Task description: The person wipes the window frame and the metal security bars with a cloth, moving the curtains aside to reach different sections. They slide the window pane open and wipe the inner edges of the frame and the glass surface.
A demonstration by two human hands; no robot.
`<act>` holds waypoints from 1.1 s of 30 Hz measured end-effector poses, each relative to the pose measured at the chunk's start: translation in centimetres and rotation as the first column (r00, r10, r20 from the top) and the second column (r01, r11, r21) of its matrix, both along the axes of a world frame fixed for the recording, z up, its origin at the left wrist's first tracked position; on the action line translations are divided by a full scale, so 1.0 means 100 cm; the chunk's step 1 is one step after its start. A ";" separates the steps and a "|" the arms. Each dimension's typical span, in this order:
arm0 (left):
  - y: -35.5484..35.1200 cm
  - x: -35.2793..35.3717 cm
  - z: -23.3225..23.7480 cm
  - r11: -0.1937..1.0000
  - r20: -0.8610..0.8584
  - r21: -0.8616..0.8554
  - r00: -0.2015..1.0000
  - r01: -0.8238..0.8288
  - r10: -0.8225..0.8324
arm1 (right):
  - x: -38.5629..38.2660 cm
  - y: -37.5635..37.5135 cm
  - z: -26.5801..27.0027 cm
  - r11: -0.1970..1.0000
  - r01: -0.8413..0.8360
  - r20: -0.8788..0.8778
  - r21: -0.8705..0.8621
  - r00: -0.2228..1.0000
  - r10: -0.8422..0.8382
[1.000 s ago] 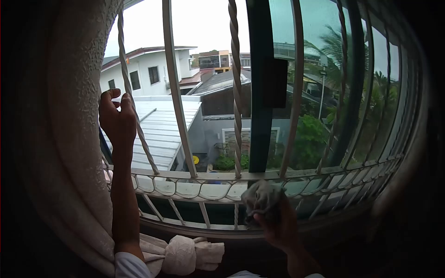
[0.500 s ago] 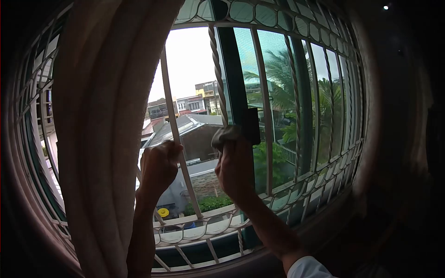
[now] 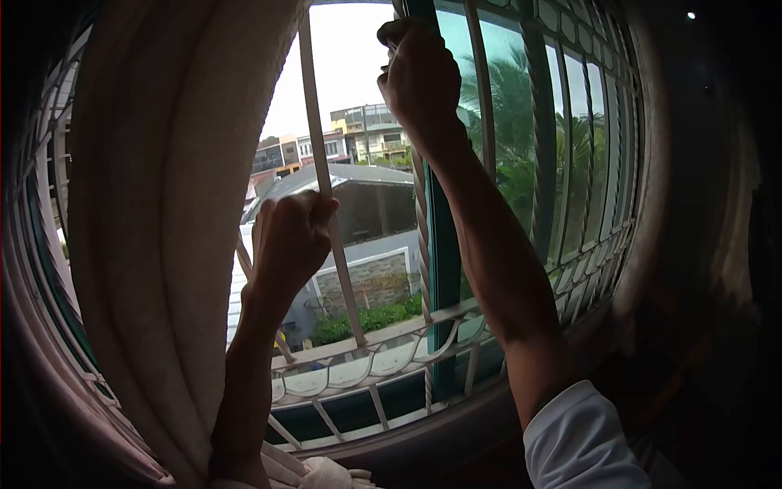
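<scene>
My right hand point(image 3: 425, 77) is raised high, its fingers closed on a dark grey cloth point(image 3: 394, 33) wrapped against a twisted bar point(image 3: 423, 269) of the window grille. That hand hides part of the bar. Lower and to the left, my left hand point(image 3: 291, 232) is curled into a fist at a plain flat bar point(image 3: 345, 281), its thumb side overlapping the bar. The fingertips of this hand are hidden behind its back. Beside the left forearm hangs a thick pale curtain point(image 3: 175, 228).
Behind the grille stands a dark green window frame point(image 3: 441, 244) with tinted glass. A looped lower rail point(image 3: 391, 359) crosses below the bars. Knotted pale fabric point(image 3: 326, 474) lies at the bottom. Houses and greenery show outside.
My right hand has slid up along the twisted bar with the cloth. My left hand stays at the same plain bar. The view has shifted, and more of the right sleeve shows.
</scene>
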State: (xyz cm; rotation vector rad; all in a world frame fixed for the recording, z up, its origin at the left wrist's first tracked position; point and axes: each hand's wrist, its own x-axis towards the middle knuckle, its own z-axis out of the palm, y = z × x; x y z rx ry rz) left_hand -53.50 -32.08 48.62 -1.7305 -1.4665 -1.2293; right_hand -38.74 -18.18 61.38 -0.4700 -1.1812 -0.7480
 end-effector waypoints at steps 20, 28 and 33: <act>-0.007 -0.007 -0.001 0.979 0.002 0.203 1.000 -0.003 0.003 | -0.004 -0.119 -0.302 0.780 -0.313 0.224 -0.542 0.841 0.493; -0.041 -0.042 0.004 0.712 0.022 0.470 0.814 -0.521 0.581 | -0.059 -0.093 -0.263 0.837 -0.406 0.101 -0.367 0.877 0.469; -0.043 -0.048 0.013 0.906 0.193 0.188 0.919 -0.379 0.344 | -0.080 -0.080 -0.132 0.960 -0.182 0.055 -0.211 0.979 0.198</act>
